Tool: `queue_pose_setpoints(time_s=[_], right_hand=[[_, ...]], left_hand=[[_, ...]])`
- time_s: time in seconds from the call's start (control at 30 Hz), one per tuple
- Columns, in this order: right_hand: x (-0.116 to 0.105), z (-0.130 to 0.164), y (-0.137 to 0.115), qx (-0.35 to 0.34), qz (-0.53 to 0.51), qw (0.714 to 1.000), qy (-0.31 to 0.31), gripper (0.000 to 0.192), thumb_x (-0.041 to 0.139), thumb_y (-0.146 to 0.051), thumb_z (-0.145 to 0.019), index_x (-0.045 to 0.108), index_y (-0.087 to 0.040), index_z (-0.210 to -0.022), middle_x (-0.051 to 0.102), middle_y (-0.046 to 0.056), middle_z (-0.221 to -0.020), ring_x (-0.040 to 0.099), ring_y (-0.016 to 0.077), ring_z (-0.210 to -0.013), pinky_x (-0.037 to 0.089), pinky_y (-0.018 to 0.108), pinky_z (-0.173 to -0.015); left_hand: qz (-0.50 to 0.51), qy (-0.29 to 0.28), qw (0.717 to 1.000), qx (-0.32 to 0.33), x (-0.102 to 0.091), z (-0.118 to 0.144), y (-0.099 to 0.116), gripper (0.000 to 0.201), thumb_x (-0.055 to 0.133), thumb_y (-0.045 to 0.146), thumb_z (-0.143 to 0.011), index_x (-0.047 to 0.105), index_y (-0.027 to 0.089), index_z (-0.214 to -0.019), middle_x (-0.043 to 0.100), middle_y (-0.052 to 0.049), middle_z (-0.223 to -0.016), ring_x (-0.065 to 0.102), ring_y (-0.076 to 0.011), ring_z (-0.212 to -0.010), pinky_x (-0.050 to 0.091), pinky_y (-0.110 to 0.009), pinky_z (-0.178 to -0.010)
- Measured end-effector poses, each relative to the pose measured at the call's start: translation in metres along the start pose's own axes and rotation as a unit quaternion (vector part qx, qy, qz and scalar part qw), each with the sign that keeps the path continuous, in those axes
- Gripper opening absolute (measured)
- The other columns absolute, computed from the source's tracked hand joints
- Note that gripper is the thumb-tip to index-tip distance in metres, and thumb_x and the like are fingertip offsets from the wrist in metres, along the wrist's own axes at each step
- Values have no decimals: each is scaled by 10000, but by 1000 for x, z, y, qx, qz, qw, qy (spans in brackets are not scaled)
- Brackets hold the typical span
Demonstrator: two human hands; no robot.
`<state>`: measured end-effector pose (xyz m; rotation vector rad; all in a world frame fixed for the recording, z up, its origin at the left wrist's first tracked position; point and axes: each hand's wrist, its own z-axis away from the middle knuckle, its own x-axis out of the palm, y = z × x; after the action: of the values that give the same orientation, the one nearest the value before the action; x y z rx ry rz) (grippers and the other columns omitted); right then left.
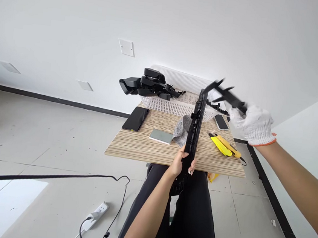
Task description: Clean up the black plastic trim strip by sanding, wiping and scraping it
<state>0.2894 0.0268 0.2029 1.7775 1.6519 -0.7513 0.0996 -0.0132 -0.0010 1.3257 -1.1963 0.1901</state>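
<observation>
My bare left hand (179, 162) grips a long black plastic part (194, 132) near its lower end; the part stands nearly upright over the table's front edge and my lap. My right hand (253, 123), in a white knit glove with an orange cuff, is raised to the right and closed around a black caliper (229, 97). The caliper's jaws point left, close to the top of the long part; whether they touch it I cannot tell. Slight motion blur lies on the caliper. Behind the part, a grey cloth (181, 130) lies on the table.
The wooden table (133, 146) holds a black tablet (135, 119), a grey-green flat block (161, 136), a phone (221, 122), a yellow cutter (221, 145) and a yellow-handled tool (231, 147). Black parts (148, 83) overhang a white basket (160, 105). A power strip (96, 216) and cable lie on the floor.
</observation>
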Motion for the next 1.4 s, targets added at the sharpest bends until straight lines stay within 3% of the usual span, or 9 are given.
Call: queue_pose_setpoints(time_s=[0.1,0.23,0.37,0.47,0.53,0.77,1.0,1.2,1.4], right_hand=[[1,16,-20,79,-208,973,-62,396,519,-591,-844,598,-210,-769,608,9,-614,549,144,-560,387,268,-533],[15,39,-50,36,-237,944,-226,475,627,-689,-729,647,-242,-888,655,4,-717,581,183,-646,421,304,-597],[35,40,-64,47,-286,905,-312,477,562,-639,-796,514,-210,-591,515,-8,-549,472,149,-560,351,294,-545],[39,27,-62,56,-296,916,-266,441,552,-589,-819,536,-202,-608,529,-6,-561,471,145,-564,343,290,-550],[36,17,-57,34,-289,931,-221,404,519,-569,-848,619,-200,-718,604,10,-644,523,161,-617,363,288,-579],[9,-5,-25,-15,-55,991,-118,511,420,-615,-896,691,-200,-1017,693,101,-776,606,234,-675,311,313,-580],[-8,-7,4,-101,160,973,-136,486,416,-596,-901,669,-184,-948,665,101,-693,560,203,-604,183,310,-550],[-7,-3,9,-127,187,966,-129,528,350,-592,-916,663,-168,-946,643,97,-645,537,189,-584,176,308,-558],[-9,0,3,-82,174,973,-127,646,366,-727,-826,682,-164,-832,591,93,-550,521,188,-545,185,290,-543]], left_hand=[[3,1,1000,3,1,0,1,262,409,331,-788,458,192,-1004,560,38,-517,413,-114,-322,433,-261,-336],[-6,-3,1000,-7,3,1,0,252,429,332,-792,445,191,-1000,584,31,-534,434,-117,-331,448,-264,-362],[-28,-11,998,-50,3,2,3,394,462,408,-841,409,159,-1142,656,-9,-608,582,-177,-416,521,-331,-471],[-49,-19,993,-105,4,4,11,497,535,489,-888,367,150,-1209,715,-66,-725,706,-241,-582,572,-394,-610],[-80,-12,988,-128,7,5,16,445,563,482,-911,391,155,-1158,718,-73,-757,724,-227,-645,572,-375,-668],[-155,-8,986,-65,12,4,20,260,430,450,-992,417,191,-982,629,17,-716,605,-120,-535,521,-307,-611],[-158,-7,986,-58,11,5,19,242,415,429,-998,420,190,-1034,621,15,-716,586,-118,-549,508,-302,-611],[-161,-7,985,-59,11,4,19,263,439,458,-982,422,196,-998,612,18,-710,582,-117,-541,505,-295,-584],[-170,-2,983,-64,9,4,18,249,424,448,-989,406,200,-1006,617,19,-715,589,-121,-541,510,-299,-582]])
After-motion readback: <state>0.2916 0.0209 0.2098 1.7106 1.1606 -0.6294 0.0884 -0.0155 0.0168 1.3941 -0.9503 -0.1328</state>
